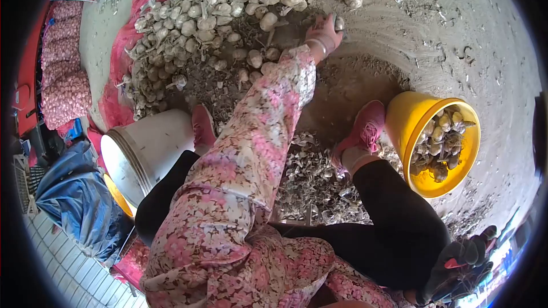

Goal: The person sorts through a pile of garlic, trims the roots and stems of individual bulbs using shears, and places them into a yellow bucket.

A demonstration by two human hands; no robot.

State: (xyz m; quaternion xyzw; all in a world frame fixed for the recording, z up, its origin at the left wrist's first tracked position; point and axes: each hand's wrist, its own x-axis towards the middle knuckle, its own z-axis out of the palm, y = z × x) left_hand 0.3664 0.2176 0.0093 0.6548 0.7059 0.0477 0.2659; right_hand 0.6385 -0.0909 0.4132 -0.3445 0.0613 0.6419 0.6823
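Note:
My left hand (324, 35), at the end of a floral sleeve, reaches forward to the edge of the garlic pile (228, 8). Its fingers are closed round a garlic bulb (339, 24). At the lower right, my right hand (465, 262) wears a dark glove and is curled around something with a red part, too unclear to name. Garlic bulbs (439, 137) lie inside a tilted yellow bucket (408, 120) beyond the right knee.
A white bucket (165, 137) lies tilted beside the left leg. Loose stalks and skins (314, 182) cover the ground between the pink shoes. Full mesh sacks (63, 68), a blue cover (80, 194) and pink netting (117, 74) are at the left.

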